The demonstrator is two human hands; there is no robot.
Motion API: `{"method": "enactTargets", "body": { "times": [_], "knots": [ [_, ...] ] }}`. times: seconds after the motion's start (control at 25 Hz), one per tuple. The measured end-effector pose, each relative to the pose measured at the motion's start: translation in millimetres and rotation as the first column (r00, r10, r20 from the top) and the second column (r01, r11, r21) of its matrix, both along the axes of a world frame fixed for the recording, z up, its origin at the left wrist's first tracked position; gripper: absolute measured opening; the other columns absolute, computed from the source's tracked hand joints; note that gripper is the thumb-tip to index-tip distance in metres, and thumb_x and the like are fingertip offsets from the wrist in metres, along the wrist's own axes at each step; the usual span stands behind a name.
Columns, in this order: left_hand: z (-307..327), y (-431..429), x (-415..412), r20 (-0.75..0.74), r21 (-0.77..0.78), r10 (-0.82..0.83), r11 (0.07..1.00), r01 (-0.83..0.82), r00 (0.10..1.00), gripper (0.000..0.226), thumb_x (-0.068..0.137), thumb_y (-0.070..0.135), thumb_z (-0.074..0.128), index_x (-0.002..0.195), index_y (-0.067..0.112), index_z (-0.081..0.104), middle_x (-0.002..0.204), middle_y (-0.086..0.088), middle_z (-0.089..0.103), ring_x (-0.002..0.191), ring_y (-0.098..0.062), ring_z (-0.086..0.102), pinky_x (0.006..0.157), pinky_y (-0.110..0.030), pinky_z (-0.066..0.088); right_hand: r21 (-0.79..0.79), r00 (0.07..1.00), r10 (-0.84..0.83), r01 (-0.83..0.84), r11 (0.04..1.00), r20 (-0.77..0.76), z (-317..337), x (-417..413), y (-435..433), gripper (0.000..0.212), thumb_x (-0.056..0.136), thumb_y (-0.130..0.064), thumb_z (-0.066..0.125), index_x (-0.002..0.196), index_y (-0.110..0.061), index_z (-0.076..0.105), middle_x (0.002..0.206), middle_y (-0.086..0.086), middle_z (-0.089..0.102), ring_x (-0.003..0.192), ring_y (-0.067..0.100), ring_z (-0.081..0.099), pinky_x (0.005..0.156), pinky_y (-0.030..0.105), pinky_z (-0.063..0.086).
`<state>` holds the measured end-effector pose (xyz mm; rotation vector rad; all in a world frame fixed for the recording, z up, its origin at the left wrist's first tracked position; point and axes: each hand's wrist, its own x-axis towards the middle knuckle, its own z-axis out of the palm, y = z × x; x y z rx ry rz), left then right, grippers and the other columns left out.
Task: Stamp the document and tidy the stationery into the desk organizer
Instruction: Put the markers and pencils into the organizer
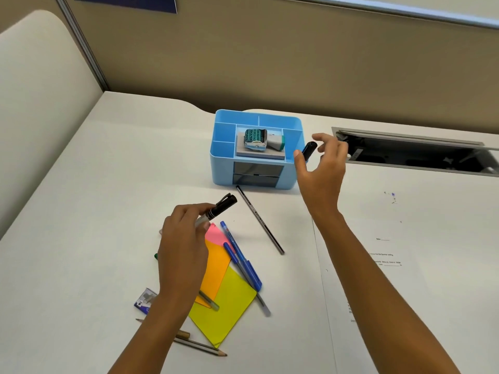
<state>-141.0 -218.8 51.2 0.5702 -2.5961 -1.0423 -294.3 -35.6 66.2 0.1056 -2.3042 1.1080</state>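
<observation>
A light blue desk organizer stands at the back of the desk, with a green and white stamp lying on a grey pad in its middle tray. My right hand is beside the organizer's right wall, thumb and fingers around a dark blue marker. My left hand grips a black-capped pen above the pink, orange and yellow sticky notes. A thin black pen and blue pens lie loose on the desk. The printed document lies at the right, under my right forearm.
Two pencils lie at the front, and a small box of staples sits left of the notes. An open cable hatch is cut into the desk at the back right. A beige partition wall rises behind.
</observation>
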Motion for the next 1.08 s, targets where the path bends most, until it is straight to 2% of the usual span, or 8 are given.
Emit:
{"method": "enactTargets", "body": {
  "times": [0.12,0.24,0.36,0.56,0.76,0.88,1.0,1.08],
  "knots": [
    [9.1,6.9,-5.2,-0.074,0.062,-0.020,0.998,0.024,0.997,0.027,0.092,0.005,0.054,0.114,0.019,0.061,0.114,-0.001,0.060,0.101,-0.017,0.054,0.079,-0.025,0.040,-0.107,0.991,0.090,-0.101,0.989,-0.101,9.9,38.9,-8.4,0.027,0.089,-0.023,0.062,0.111,-0.007,0.056,0.097,0.004,0.055,0.079,0.011,0.049,0.066,0.007,0.039],
    [18.7,18.6,-10.4,-0.131,0.105,-0.075,0.991,0.089,0.988,0.029,0.090,0.003,0.057,0.111,0.022,0.061,0.107,0.006,0.058,0.093,-0.010,0.051,0.079,-0.023,0.040,-0.270,0.898,0.428,-0.389,0.881,0.105,11.0,83.2,-24.3,0.034,0.091,-0.033,0.057,0.119,-0.015,0.054,0.101,0.000,0.060,0.083,0.012,0.059,0.069,0.019,0.050],
    [23.4,30.6,-12.6,-0.158,0.126,-0.131,0.980,0.152,0.979,0.029,0.088,0.007,0.060,0.111,0.024,0.061,0.103,0.012,0.055,0.093,-0.011,0.052,0.079,-0.022,0.041,-0.279,0.822,0.528,-0.467,0.839,0.213,7.4,103.2,-33.8,0.030,0.090,-0.027,0.059,0.115,-0.011,0.057,0.104,0.000,0.062,0.087,0.010,0.061,0.073,0.020,0.053],
    [12.9,34.7,-11.8,-0.187,0.131,-0.169,0.972,0.195,0.968,0.046,0.090,0.021,0.059,0.129,0.043,0.044,0.111,0.024,0.049,0.090,0.006,0.052,0.074,-0.007,0.038,-0.304,0.902,0.432,-0.415,0.857,-0.014,24.0,88.7,-25.5,0.022,0.094,-0.023,0.054,0.105,-0.005,0.057,0.098,0.012,0.062,0.087,0.024,0.064,0.071,0.035,0.058],
    [-29.9,31.7,4.5,0.006,0.103,-0.242,0.965,0.240,0.970,0.042,0.094,0.022,0.051,0.134,0.033,0.044,0.129,0.018,0.049,0.120,0.000,0.043,0.101,-0.017,0.030,-0.258,0.909,0.057,-0.177,0.950,-0.413,42.3,47.2,-18.3,0.020,0.096,-0.016,0.052,0.110,-0.001,0.054,0.103,0.009,0.060,0.087,0.021,0.064,0.076,0.025,0.055],
    [-49.6,31.6,13.0,0.114,0.005,-0.279,0.960,0.281,0.953,0.040,0.093,0.019,0.053,0.132,0.023,0.049,0.136,0.006,0.051,0.128,-0.013,0.042,0.110,-0.026,0.027,-0.189,0.924,-0.051,-0.023,0.982,-0.379,41.9,13.7,-13.7,0.019,0.094,-0.010,0.053,0.110,0.001,0.053,0.098,0.008,0.061,0.082,0.012,0.057,0.071,0.022,0.052],
    [-55.8,32.3,14.2,0.133,-0.041,-0.296,0.952,0.304,0.946,0.035,0.093,0.018,0.053,0.129,0.018,0.055,0.140,0.004,0.049,0.130,-0.015,0.041,0.112,-0.039,0.030,-0.198,0.977,-0.075,0.035,0.979,-0.198,36.5,-10.5,-10.5,0.022,0.093,-0.014,0.054,0.112,-0.003,0.051,0.098,0.007,0.062,0.083,0.018,0.059,0.069,0.030,0.054],
    [-56.1,32.2,13.8,0.128,-0.037,-0.293,0.953,0.300,0.948,0.033,0.093,0.018,0.053,0.126,0.018,0.057,0.139,0.004,0.050,0.129,-0.015,0.042,0.110,-0.041,0.032,-0.142,0.994,-0.048,0.034,0.989,-0.097,29.4,-20.7,-10.0,0.023,0.092,-0.015,0.056,0.113,-0.006,0.052,0.098,0.004,0.063,0.086,0.019,0.059,0.069,0.026,0.053]
  ]
}}
